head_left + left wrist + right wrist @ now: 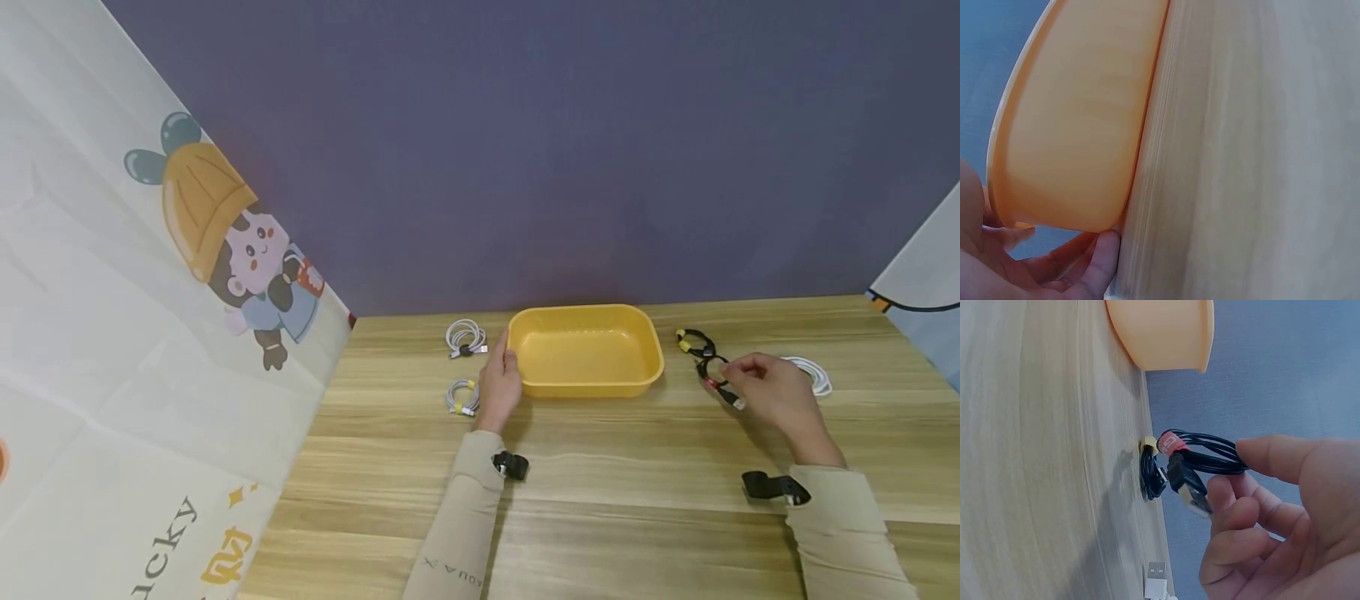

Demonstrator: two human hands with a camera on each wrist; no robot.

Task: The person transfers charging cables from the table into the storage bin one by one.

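Note:
My right hand [776, 396] pinches a coiled black USB cable [1210, 453] with a red tie between thumb and fingers, raised off the table. Its metal USB plug [1194, 497] hangs free of the fingers. Beyond it, a second coiled black cable [697, 342] with a yellow tie lies on the table. A yellow plastic basin [588, 390] stands between the hands with nothing visible inside. At its left end, my left hand [498, 387] holds the basin, fingers against the outer wall and thumb by the rim.
Left of the basin lie a coiled white cable [467, 337] with a black tie and a grey-white cable [462, 397] with a yellow tie. Another white cable [813, 375] lies partly behind my right hand. A blue-grey panel [525, 167] rises behind the wooden table [615, 517].

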